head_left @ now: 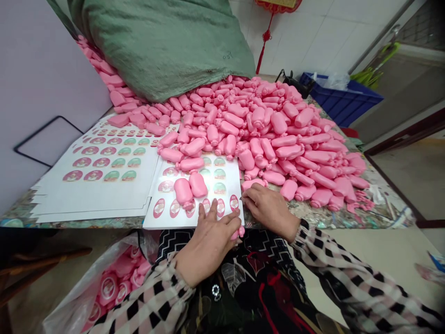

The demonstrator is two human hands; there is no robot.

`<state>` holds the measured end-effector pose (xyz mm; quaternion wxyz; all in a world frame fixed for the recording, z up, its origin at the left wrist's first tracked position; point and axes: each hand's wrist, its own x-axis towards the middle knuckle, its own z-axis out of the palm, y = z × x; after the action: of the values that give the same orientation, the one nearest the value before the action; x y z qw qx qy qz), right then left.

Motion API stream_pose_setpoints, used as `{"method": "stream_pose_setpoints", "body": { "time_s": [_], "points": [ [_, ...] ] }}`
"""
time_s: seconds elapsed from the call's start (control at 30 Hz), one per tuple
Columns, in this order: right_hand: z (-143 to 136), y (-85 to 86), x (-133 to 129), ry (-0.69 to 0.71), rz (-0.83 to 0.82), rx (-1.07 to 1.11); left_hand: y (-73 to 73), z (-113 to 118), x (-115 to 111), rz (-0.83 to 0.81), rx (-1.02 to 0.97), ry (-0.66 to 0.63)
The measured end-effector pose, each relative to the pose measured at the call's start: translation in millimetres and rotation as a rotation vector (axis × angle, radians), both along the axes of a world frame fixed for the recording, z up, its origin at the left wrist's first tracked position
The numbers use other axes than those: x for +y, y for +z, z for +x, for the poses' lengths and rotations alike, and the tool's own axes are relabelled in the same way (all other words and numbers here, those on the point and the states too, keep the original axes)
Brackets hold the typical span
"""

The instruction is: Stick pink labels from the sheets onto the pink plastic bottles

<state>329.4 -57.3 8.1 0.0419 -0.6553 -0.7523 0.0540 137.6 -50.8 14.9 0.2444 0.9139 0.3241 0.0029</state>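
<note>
My left hand (212,236) lies at the front edge of a white sticker sheet (194,221), its forward fingers spread over the lower row of oval labels. A small pink plastic bottle (238,233) is held under it by the thumb, mostly hidden. At the sheet's right edge, my right hand (269,207) has its fingertips pinched together beside a pink oval label (234,202). Whatever is between those fingertips is too small to make out. Two more pink bottles (183,191) rest on the sheet, left of my hands.
A big heap of pink bottles (257,116) covers the back and right of the table, spilling from a green sack (167,46). Stacked label sheets (104,197) lie left. Below stands a clear bag (74,297) of labelled bottles. A blue crate (344,104) stands behind, right.
</note>
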Motion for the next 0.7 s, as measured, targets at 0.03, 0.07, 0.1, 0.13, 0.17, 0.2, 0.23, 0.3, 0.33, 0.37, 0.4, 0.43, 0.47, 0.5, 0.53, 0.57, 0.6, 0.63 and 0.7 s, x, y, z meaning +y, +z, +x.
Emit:
{"method": "stream_pose_setpoints", "body": {
  "time_s": [0.03,0.07,0.1,0.13,0.17,0.2,0.23,0.3,0.33,0.37,0.4,0.43,0.47,0.5,0.53,0.57,0.6,0.63,0.7],
  "points": [
    [0.3,0.2,0.7,0.003,0.002,0.000,-0.2,0.0,-0.1,0.000,-0.001,0.000],
    [0.7,0.3,1.4,0.008,-0.001,0.006,-0.3,-0.1,-0.1,-0.001,0.000,0.001],
    [1.3,0.4,2.0,0.014,-0.007,0.016,-0.5,-0.2,-0.2,-0.003,0.001,0.003],
    [2.0,0.5,2.7,0.020,-0.016,0.029,-0.7,-0.3,-0.3,-0.005,0.001,0.003],
    [2.9,0.5,3.3,0.023,-0.025,0.044,-1.0,-0.4,-0.5,-0.008,-0.001,0.004],
    [3.9,0.4,4.0,0.025,-0.033,0.060,-1.4,-0.6,-0.8,-0.009,-0.006,0.005],
    [4.9,0.0,4.5,0.024,-0.038,0.076,-1.9,-0.9,-1.1,-0.008,-0.012,0.004],
    [6.8,-1.1,5.3,0.022,-0.053,0.118,-3.9,-1.6,-1.8,-0.007,-0.027,0.001],
    [7.6,-2.0,5.4,0.026,-0.064,0.145,-5.3,-1.9,-2.1,-0.005,-0.036,0.001],
    [8.0,-2.9,5.2,0.033,-0.075,0.173,-6.9,-2.3,-2.4,-0.002,-0.044,0.001],
    [8.2,-3.8,4.7,0.040,-0.087,0.198,-8.7,-2.7,-2.6,-0.001,-0.048,0.002],
    [8.1,-4.7,3.9,0.044,-0.093,0.217,-10.3,-2.9,-2.7,0.002,-0.051,0.005],
    [7.7,-5.5,2.9,0.041,-0.091,0.227,-11.9,-3.1,-2.8,0.004,-0.052,0.007],
    [7.1,-6.1,1.9,0.031,-0.080,0.224,-13.2,-3.1,-2.8,0.007,-0.052,0.008],
    [6.4,-6.6,1.0,0.014,-0.063,0.211,-14.3,-3.1,-2.8,0.009,-0.053,0.008],
    [5.6,-6.7,0.4,-0.005,-0.042,0.189,-15.2,-2.9,-2.8,0.014,-0.054,0.008],
    [4.9,-6.6,0.1,-0.019,-0.024,0.162,-15.9,-2.6,-2.8,0.020,-0.057,0.011],
    [4.4,-6.1,0.2,-0.025,-0.011,0.133,-16.5,-2.3,-2.9,0.025,-0.059,0.012],
    [3.9,-4.0,1.6,-0.008,-0.005,0.079,-17.1,-1.8,-3.0,0.032,-0.063,0.016]
  ]
}}
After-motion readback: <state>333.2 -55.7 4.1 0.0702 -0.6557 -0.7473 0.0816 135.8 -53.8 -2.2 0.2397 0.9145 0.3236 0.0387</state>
